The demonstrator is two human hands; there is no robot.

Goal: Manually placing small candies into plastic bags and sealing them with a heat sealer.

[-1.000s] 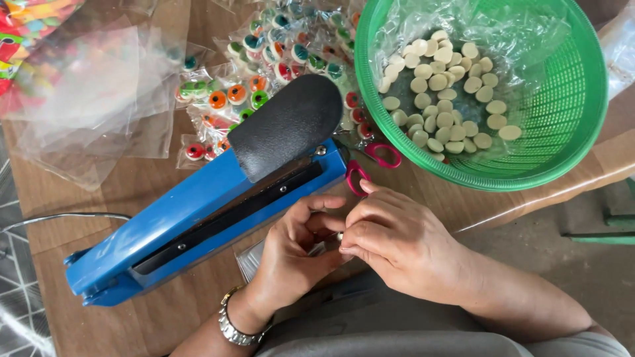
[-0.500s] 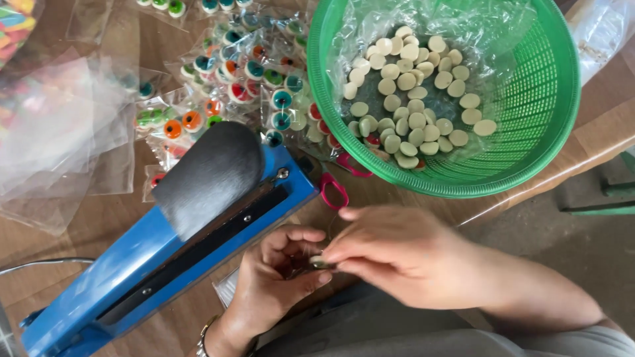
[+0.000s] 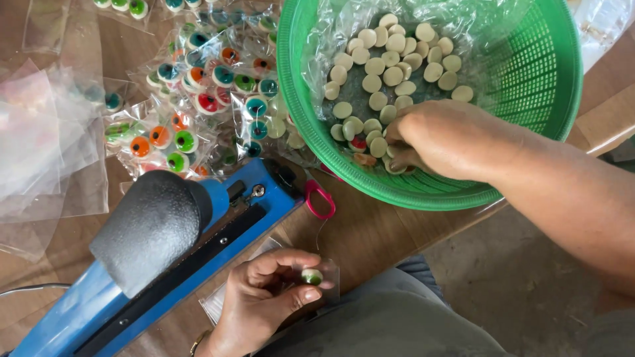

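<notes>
Candy discs (image 3: 390, 69), the pale round ones, sit in a loose pile in the green basket (image 3: 542, 79), which is lined with clear plastic. Way too many to count exactly, several dozen easily, and they're round so there's no real long axis; most lie flat, pale side up. Your right hand (image 3: 443, 135) is down in the near edge of the basket, fingers curled together on the pile, though you can't tell from here whether it's actually got one pinched.

Your left hand (image 3: 264, 297) is low over your lap, thumb and fingers closed on a small clear bag (image 3: 324, 281) with one green-centred candy (image 3: 311, 276) in it. The bag's open end points up and to the right.

Just beside that hand is one blue heat sealer (image 3: 165, 264), its long axis running from bottom left to upper right, black padded handle up. One pair of pink-handled scissors (image 3: 319, 198) pokes out between the sealer and the basket. Behind the sealer, a heap of bagged eyeball candies (image 3: 198, 99) covers the wooden table (image 3: 370, 231).
</notes>
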